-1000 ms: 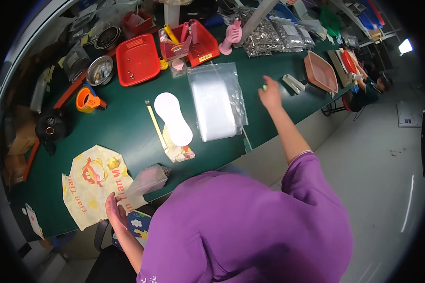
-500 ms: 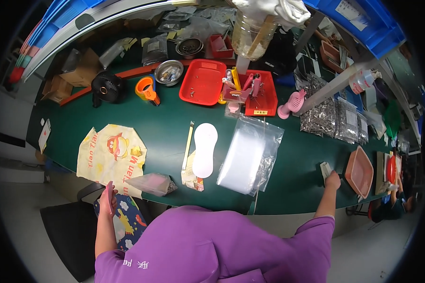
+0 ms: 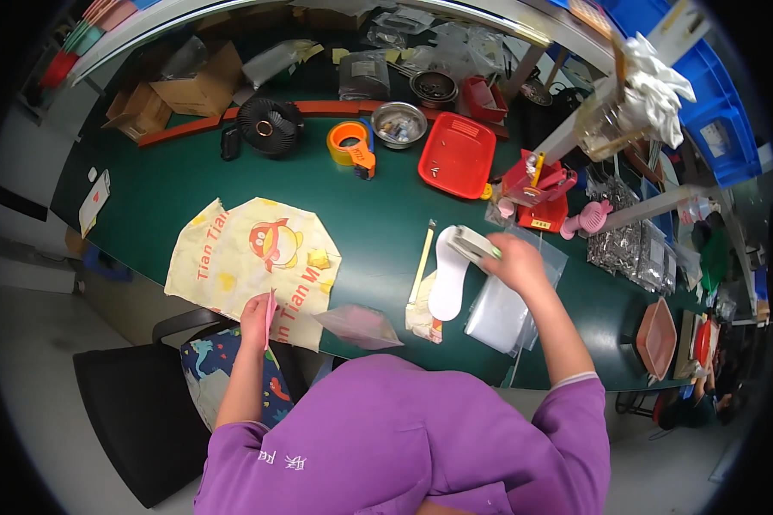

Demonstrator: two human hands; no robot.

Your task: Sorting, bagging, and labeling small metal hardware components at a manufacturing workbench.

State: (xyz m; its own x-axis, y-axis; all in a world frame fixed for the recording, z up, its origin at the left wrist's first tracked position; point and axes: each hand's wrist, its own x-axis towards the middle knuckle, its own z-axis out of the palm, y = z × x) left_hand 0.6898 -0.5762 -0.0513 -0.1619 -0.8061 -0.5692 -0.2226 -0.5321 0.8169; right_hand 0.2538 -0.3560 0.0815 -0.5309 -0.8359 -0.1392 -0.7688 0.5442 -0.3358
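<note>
My right hand is wrapped round a small grey-white stapler, held over the upper part of a white insole-shaped piece. My left hand pinches a thin, flat pink piece, seen nearly edge-on, at the table's near edge. Under and beyond it spreads a cream plastic sheet printed with a cartoon penguin. A clear bag with something pink inside lies to the right of that sheet. Partly beneath my right forearm is a stack of clear plastic bags.
Farther back stand a black fan, an orange tape dispenser, a metal bowl and a red tray. A pink basket sits at the right edge. A phone lies far left; a black chair stands below.
My right hand has swung left with the stapler, from beside the pink basket to above the white insole-shaped piece. My left hand still holds the pink piece. The whole view has shifted.
</note>
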